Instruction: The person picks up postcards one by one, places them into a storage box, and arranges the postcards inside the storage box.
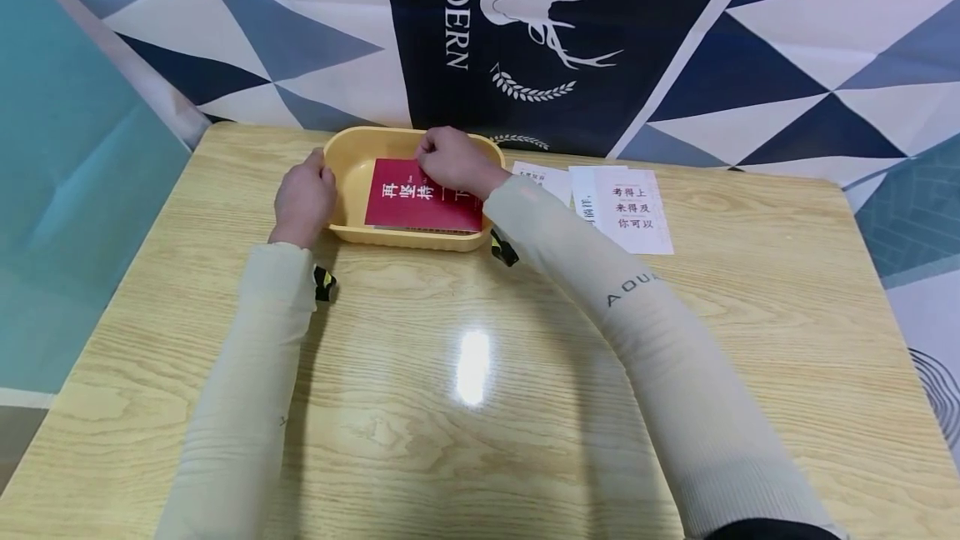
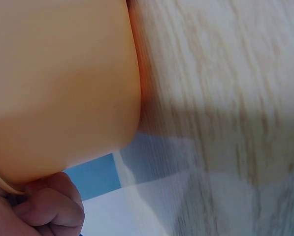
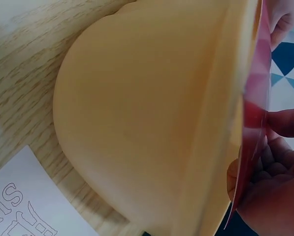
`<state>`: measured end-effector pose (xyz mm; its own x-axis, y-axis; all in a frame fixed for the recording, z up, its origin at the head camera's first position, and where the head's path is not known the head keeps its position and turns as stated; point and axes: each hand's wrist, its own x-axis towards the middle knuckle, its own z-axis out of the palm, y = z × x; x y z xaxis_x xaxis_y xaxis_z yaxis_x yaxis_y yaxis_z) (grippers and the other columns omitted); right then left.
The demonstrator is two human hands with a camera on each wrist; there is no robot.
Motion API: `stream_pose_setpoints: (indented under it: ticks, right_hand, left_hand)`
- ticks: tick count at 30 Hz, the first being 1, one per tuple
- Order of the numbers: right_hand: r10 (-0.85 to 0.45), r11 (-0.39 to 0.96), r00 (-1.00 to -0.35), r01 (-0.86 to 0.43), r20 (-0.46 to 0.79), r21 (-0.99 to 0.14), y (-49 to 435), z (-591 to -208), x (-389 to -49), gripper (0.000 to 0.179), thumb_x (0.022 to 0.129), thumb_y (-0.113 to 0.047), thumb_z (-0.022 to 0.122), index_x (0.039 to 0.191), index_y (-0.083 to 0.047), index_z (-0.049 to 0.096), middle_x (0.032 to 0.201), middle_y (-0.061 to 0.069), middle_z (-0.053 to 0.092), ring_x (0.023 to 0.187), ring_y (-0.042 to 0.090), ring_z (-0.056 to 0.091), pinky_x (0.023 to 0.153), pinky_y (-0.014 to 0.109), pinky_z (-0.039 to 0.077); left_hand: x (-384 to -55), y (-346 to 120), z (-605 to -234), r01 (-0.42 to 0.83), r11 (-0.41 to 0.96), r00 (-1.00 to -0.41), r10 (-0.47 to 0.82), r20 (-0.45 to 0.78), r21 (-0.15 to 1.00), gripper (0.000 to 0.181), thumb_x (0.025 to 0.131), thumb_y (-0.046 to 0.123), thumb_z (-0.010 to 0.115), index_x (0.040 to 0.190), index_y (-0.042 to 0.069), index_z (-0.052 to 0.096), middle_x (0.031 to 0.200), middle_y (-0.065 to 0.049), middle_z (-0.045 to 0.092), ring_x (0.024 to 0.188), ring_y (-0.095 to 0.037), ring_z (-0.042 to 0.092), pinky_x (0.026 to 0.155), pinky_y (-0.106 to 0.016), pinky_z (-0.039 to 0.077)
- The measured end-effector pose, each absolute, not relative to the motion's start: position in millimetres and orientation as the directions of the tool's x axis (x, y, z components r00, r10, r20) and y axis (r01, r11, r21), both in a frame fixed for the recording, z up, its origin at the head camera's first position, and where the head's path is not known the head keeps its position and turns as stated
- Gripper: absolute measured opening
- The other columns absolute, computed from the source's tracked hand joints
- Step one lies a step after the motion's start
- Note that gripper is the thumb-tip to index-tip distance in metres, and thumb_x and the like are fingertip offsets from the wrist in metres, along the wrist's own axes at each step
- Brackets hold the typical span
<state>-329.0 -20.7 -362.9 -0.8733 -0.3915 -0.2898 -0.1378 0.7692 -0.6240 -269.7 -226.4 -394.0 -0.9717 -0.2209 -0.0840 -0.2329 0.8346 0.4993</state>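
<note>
A yellow plastic basin [image 1: 405, 238] stands near the table's back edge, and my left hand [image 1: 303, 198] grips its left rim. In the left wrist view, curled fingers of that hand [image 2: 53, 204] hold the rim beside the smooth basin wall [image 2: 63, 88]. My right hand [image 1: 457, 161] reaches over the basin's right part and pinches a red card [image 1: 416, 211] with white Chinese characters. From the right wrist view, the thin card [image 3: 252, 128] appears edge-on at the basin's rim, with the thumb on one face and fingers on the other.
White cards [image 1: 637, 215] with printed characters lie right of the basin, partly overlapped by my right sleeve [image 1: 600, 282]. A wall cloth [image 1: 315, 15] with triangles and a deer head hangs right behind the wooden table [image 1: 420, 432].
</note>
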Motion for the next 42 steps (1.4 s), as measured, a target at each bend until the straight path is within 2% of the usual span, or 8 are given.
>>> stream_pose_setpoints:
  ticks: [9,17,26,34,42]
  right_hand:
    - [-0.379,0.768,-0.885,-0.138,-0.271,-0.625,-23.0,-367.8,-331.5,0.024,0.096,-0.025,0.044,0.111,-0.012,0.057,0.108,0.002,0.054,0.097,0.015,0.049,0.086,0.025,0.042]
    - [-0.382,0.772,-0.885,-0.147,-0.266,-0.619,-22.6,-376.1,-333.5,0.021,0.096,-0.025,0.044,0.106,-0.013,0.057,0.104,0.001,0.054,0.095,0.015,0.049,0.084,0.026,0.042]
    - [-0.409,0.76,-0.891,-0.213,-0.196,-0.614,-22.0,-386.7,-332.7,0.018,0.095,-0.021,0.045,0.1,-0.009,0.058,0.098,0.003,0.056,0.092,0.017,0.05,0.082,0.025,0.04]
    - [-0.416,0.752,-0.878,-0.186,-0.237,-0.632,-22.0,-394.5,-332.1,0.016,0.095,-0.021,0.046,0.099,-0.009,0.055,0.098,0.005,0.055,0.092,0.018,0.051,0.082,0.026,0.041]
    - [-0.447,0.748,-0.871,-0.239,-0.204,-0.619,-22.6,-402.0,-329.5,0.016,0.094,-0.018,0.046,0.095,-0.007,0.057,0.094,0.005,0.055,0.09,0.018,0.051,0.082,0.027,0.041]
  left_hand:
    - [-270.9,-226.4,-395.7,-0.245,0.834,-0.969,-0.227,-0.097,0.495,0.049,0.101,0.02,0.026,0.148,0.007,0.025,0.133,-0.024,0.05,0.099,-0.034,0.052,0.088,-0.048,0.044]
    - [-269.3,-227.6,-395.2,-0.241,0.836,-0.97,-0.223,-0.095,0.493,0.049,0.101,0.02,0.026,0.148,0.007,0.026,0.133,-0.025,0.049,0.098,-0.035,0.053,0.084,-0.048,0.044]
    - [-271.6,-229.4,-396.7,-0.226,0.841,-0.973,-0.216,-0.079,0.491,0.049,0.1,0.019,0.026,0.147,0.008,0.028,0.13,-0.027,0.051,0.106,-0.04,0.055,0.087,-0.052,0.043]
    - [-272.6,-229.3,-396.6,-0.234,0.838,-0.972,-0.219,-0.089,0.492,0.049,0.1,0.02,0.026,0.148,0.009,0.027,0.129,-0.026,0.052,0.102,-0.038,0.055,0.084,-0.051,0.044]
    - [-270.5,-227.2,-396.7,-0.244,0.837,-0.969,-0.227,-0.095,0.49,0.049,0.101,0.02,0.025,0.148,0.009,0.027,0.128,-0.026,0.053,0.1,-0.037,0.055,0.083,-0.05,0.044]
